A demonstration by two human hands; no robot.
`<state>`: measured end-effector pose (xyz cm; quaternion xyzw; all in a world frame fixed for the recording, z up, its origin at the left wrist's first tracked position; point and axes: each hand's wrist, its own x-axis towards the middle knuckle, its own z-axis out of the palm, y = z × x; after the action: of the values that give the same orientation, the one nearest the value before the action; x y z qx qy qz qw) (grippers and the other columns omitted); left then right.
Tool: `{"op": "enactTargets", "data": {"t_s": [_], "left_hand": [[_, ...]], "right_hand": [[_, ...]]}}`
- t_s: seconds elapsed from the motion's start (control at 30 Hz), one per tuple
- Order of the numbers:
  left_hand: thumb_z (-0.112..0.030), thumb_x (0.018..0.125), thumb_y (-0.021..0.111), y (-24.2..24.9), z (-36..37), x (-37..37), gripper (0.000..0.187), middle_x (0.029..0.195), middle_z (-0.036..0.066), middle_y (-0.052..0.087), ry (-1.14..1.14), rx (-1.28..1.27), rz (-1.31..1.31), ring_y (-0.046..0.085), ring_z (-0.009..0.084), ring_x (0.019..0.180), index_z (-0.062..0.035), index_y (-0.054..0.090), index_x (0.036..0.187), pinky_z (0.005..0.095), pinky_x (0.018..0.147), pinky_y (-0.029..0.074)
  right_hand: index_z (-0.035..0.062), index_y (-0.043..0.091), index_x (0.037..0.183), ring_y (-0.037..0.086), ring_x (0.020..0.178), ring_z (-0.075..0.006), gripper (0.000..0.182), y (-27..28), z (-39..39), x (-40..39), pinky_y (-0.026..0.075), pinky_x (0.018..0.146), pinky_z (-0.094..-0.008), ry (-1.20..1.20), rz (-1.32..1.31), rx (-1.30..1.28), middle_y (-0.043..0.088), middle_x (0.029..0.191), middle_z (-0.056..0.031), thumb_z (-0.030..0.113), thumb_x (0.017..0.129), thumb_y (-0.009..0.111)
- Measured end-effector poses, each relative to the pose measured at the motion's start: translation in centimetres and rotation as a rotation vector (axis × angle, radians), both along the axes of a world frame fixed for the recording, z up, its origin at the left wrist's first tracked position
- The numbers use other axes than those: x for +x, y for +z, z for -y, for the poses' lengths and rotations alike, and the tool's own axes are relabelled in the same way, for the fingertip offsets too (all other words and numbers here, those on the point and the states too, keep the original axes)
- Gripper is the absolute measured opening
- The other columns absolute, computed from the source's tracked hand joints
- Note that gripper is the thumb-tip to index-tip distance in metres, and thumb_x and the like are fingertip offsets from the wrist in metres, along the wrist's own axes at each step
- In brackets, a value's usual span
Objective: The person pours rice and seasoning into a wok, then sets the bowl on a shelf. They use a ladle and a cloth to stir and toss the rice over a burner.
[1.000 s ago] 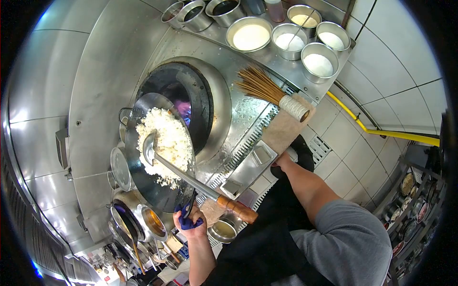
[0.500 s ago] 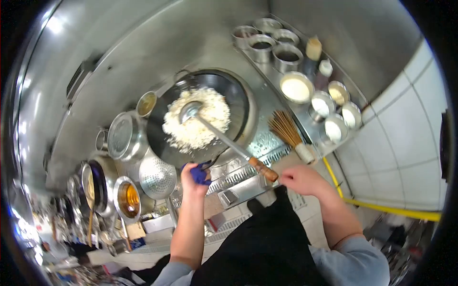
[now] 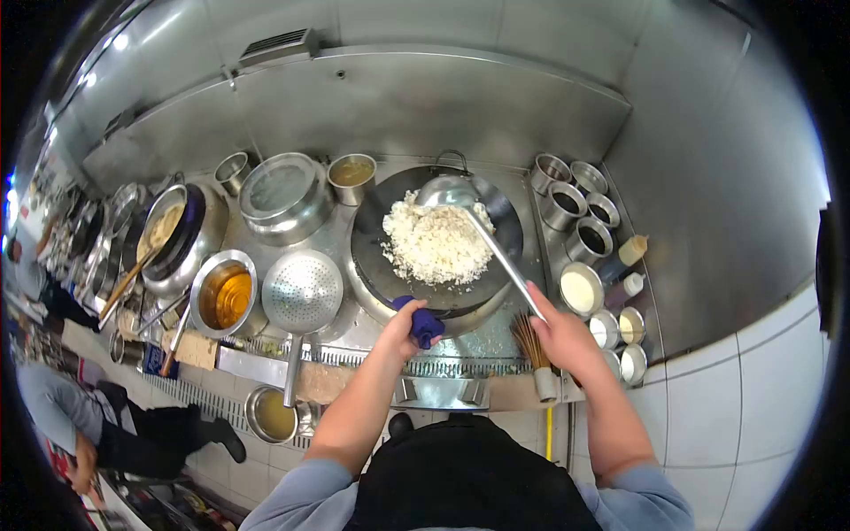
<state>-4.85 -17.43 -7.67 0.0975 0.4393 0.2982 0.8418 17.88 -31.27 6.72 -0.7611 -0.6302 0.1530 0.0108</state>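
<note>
White rice [image 3: 438, 243] lies in a dark wok [image 3: 376, 270] on the stove. At the near rim of the wok, my left hand [image 3: 403, 332] is closed around a bunched purple-blue cloth [image 3: 422, 326]; whatever the cloth covers is hidden. My right hand [image 3: 567, 338] grips the long handle of a metal ladle [image 3: 502, 258], hiding its wooden end. The ladle's bowl sits at the far edge of the rice. Just below my right hand stands a bamboo wok brush [image 3: 531, 345], partly behind my wrist.
Left of the wok are a perforated skimmer [image 3: 303, 288], a bowl of amber liquid [image 3: 228, 296] and a lidded pot [image 3: 282, 199]. Seasoning containers [image 3: 580, 288] and squeeze bottles [image 3: 627, 252] line the right. Another person [image 3: 111, 411] is at the lower left.
My right hand, earlier beside the ladle's wooden end, now holds the handle. The ladle's bowl has shifted from the rice's middle to its far edge. The camera view has turned.
</note>
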Motion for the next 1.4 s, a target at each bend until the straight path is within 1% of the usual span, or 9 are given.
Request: {"op": "enactTargets", "data": {"t_s": [0.07,0.17,0.57,0.63,0.8,0.93,1.13,1.27,1.4], "left_hand": [[-0.02,0.076,0.062,-2.5,-1.3,0.7,0.025,0.08,0.011,0.057,0.029,0.022,-0.003,0.056,0.0236,0.062,-0.0069,0.049,0.093,0.0337,0.042,0.043],[-0.014,0.074,0.059,-4.6,-1.3,1.5,0.022,0.077,0.011,0.053,0.057,0.03,-0.035,0.053,0.0229,0.06,-0.0065,0.046,0.091,0.0312,0.039,0.039],[-0.015,0.074,0.058,-4.6,-1.4,2.8,0.018,0.068,0.007,0.05,0.199,0.187,-0.144,0.048,0.0196,0.048,-0.0078,0.046,0.087,0.0313,0.037,0.033],[-0.015,0.074,0.058,-4.3,-1.0,2.6,0.017,0.069,0.007,0.051,0.149,0.17,-0.154,0.049,0.0196,0.048,-0.0081,0.047,0.086,0.0312,0.037,0.033],[-0.016,0.074,0.059,-5.0,-0.8,2.6,0.015,0.067,0.006,0.052,0.174,0.158,-0.184,0.05,0.0188,0.048,-0.0081,0.049,0.084,0.0313,0.037,0.034],[-0.016,0.075,0.058,-5.4,-1.8,2.2,0.023,0.074,0.009,0.053,0.076,0.184,-0.176,0.052,0.0203,0.052,-0.0088,0.046,0.094,0.0322,0.037,0.037],[-0.018,0.075,0.058,-6.0,-1.5,2.7,0.024,0.074,0.009,0.053,0.11,0.202,-0.187,0.053,0.0205,0.052,-0.0086,0.046,0.094,0.0324,0.036,0.036],[-0.018,0.076,0.058,-5.3,-1.9,2.1,0.026,0.075,0.009,0.053,0.075,0.193,-0.184,0.053,0.0208,0.051,-0.0081,0.045,0.096,0.0325,0.036,0.036],[-0.016,0.076,0.058,-6.1,-2.0,2.3,0.028,0.076,0.01,0.054,0.086,0.206,-0.143,0.053,0.0211,0.051,-0.0078,0.044,0.098,0.0326,0.036,0.036]], "right_hand": [[0.0307,0.023,0.145,0.062,0.062,-0.03,0.057,-3.5,0.9,2.8,0.048,0.058,-0.0409,0.181,-0.403,0.466,0.062,0.072,-0.0159,0.019,0.094,0.045],[0.0328,0.026,0.144,0.043,0.04,-0.0118,0.057,-7.9,-2.2,1.8,0.04,0.039,-0.0293,-0.365,-1.135,-0.253,0.043,0.059,-0.0009,0.02,0.093,0.049],[0.0335,0.023,0.145,0.04,0.038,-0.0122,0.058,-8.1,-9.0,-0.3,0.04,0.038,-0.0315,-0.469,-1.394,-0.258,0.042,0.057,-0.001,0.015,0.094,0.047],[0.0338,0.019,0.146,0.037,0.037,-0.0121,0.061,-6.9,-8.2,-1.8,0.038,0.037,-0.03,-0.101,-0.493,0.086,0.039,0.055,-0.0002,0.017,0.094,0.047],[0.0266,0.022,0.146,0.039,0.035,-0.0119,0.06,-7.7,-8.6,-3.1,0.035,0.034,-0.0278,-0.321,-1.404,-0.15,0.041,0.054,0.0002,0.015,0.093,0.047],[0.0306,0.023,0.145,0.038,0.035,-0.0113,0.057,-6.4,-10.1,-4.8,0.035,0.034,-0.0285,-0.216,-0.744,0.028,0.039,0.053,0.0007,0.016,0.095,0.046],[0.0266,0.026,0.145,0.042,0.038,-0.012,0.057,-9.7,-8.2,-3.7,0.039,0.037,-0.0295,-0.479,-1.593,-0.319,0.044,0.055,-0.0024,0.017,0.094,0.049],[0.0286,0.023,0.145,0.04,0.036,-0.0125,0.057,-6.9,-8.9,-5.4,0.039,0.036,-0.0295,-0.176,-0.673,0.118,0.042,0.053,-0.0016,0.02,0.094,0.048],[0.028,0.024,0.145,0.041,0.038,-0.0134,0.057,-7.0,-10.7,-4.8,0.039,0.036,-0.0316,-0.357,-1.043,0.072,0.044,0.056,-0.0026,0.022,0.094,0.049]]}}
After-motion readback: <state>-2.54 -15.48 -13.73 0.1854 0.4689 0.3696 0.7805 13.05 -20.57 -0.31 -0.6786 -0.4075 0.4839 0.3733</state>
